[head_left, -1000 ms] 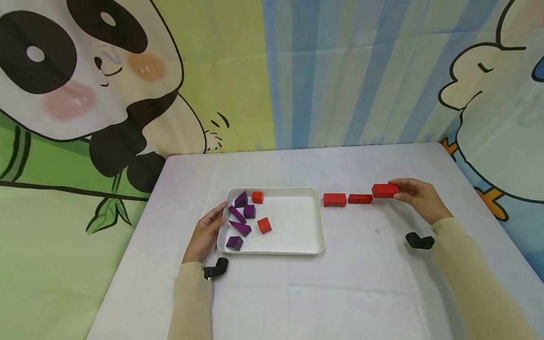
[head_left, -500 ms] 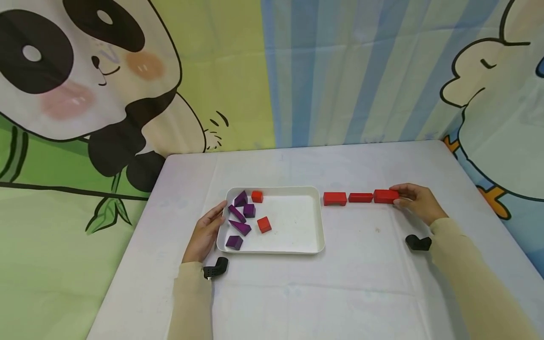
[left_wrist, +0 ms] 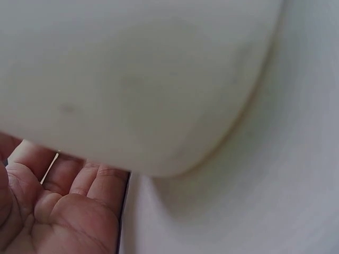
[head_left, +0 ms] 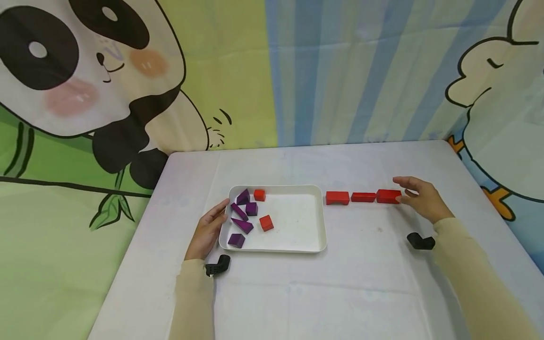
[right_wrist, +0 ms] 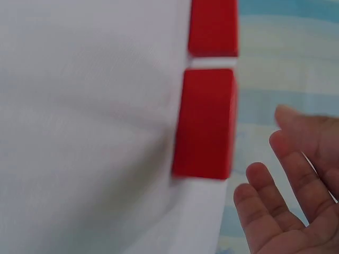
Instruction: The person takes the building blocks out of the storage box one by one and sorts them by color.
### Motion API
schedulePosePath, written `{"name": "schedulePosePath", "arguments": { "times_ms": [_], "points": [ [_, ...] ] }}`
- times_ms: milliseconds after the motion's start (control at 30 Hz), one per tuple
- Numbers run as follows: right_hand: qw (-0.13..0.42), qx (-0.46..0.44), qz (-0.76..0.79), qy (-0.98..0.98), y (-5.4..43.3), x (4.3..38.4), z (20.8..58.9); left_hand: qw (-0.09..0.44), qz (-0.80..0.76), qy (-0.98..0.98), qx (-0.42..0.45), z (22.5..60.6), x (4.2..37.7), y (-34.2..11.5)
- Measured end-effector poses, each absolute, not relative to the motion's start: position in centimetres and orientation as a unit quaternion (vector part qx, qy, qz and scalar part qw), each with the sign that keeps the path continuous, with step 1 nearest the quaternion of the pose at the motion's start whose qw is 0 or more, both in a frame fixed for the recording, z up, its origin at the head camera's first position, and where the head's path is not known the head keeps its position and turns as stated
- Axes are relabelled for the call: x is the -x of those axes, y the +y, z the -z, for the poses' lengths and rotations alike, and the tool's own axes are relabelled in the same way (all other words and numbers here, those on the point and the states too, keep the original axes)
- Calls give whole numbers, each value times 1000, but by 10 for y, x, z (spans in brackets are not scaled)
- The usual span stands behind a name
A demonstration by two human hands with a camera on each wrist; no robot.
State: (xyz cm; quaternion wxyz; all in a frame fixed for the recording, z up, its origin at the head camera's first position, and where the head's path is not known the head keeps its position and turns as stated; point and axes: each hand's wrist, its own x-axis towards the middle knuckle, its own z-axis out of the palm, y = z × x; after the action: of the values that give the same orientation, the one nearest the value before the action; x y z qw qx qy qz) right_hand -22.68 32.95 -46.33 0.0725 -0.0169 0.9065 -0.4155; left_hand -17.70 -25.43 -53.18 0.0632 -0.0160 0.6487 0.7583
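Observation:
My left hand [head_left: 207, 233] rests against the left side of a white tray [head_left: 293, 250], fingertips at the rim. In the left wrist view the palm [left_wrist: 74, 219] faces the tray's outer wall [left_wrist: 143, 95], which hides the fingertips. Three red blocks lie in a row to the tray's right: a notched block [head_left: 337, 198], a thin block [head_left: 363, 197] and a thicker oblong block [head_left: 388, 196]. My right hand [head_left: 422, 198], fingers spread, is beside the oblong block's right end; the right wrist view shows a gap between that block [right_wrist: 205, 124] and the fingers [right_wrist: 265, 185].
Inside the tray, several purple blocks [head_left: 242, 226] lie along the left side, with two red cubes [head_left: 266, 223] nearby. A white cloth covers the table [head_left: 348, 293]. Behind it hangs a printed curtain [head_left: 323, 71] with a panda and stripes.
My right hand lowered the oblong red block to the table at the row's right end, then loosened its fingers from it. My left hand stayed at the tray.

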Motion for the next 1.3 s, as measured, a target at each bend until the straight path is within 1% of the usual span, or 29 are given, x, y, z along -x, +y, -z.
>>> {"name": "schedulePosePath", "arguments": {
  "times_ms": [233,433,700,1100,1300],
  "points": [
    [46,46,435,898,302,222,447,63,-763,643,11,532,178,-255],
    [32,95,459,883,280,220,439,60,-763,644,18,533,179,-254],
    [60,139,515,844,250,221,434,57,-762,644,18,531,178,-252],
    [100,192,534,818,190,234,427,48,-765,642,23,530,178,-251],
    [143,208,550,796,160,245,436,48,-767,639,22,530,178,-251]
  ]
}}
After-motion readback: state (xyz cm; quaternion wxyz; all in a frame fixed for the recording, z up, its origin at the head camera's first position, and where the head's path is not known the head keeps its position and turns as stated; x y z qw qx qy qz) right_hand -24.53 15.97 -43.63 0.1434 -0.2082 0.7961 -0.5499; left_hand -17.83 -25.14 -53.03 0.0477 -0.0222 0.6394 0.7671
